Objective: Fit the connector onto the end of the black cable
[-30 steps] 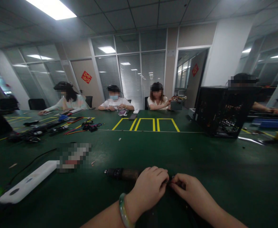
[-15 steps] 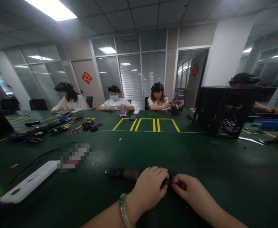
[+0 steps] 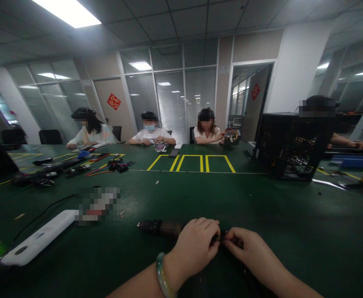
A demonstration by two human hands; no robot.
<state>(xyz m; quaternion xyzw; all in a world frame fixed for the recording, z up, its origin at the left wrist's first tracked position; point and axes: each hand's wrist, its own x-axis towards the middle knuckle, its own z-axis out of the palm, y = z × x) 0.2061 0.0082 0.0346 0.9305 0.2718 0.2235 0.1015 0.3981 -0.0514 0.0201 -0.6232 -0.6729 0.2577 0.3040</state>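
An electric screwdriver (image 3: 165, 228) with a dark, straight barrel lies along the green table, its narrow tip pointing left. My left hand (image 3: 197, 242), with a green and white bangle on the wrist, is wrapped around the tool's rear part and hides it. Close to its right, the fingers of my right hand (image 3: 242, 244) are pinched together at the tool's back end. Something small and dark shows between the hands, too dim to name. A dark strand, perhaps a cord, runs down below my right hand.
A white power strip (image 3: 41, 238) with a black cord lies at left, beside a blurred-out item (image 3: 97, 207). Bundled cables (image 3: 113, 165) spread beyond. A black computer case (image 3: 288, 145) stands at right. Several people sit across the table (image 3: 200, 194), which bears yellow tape marks (image 3: 190, 156).
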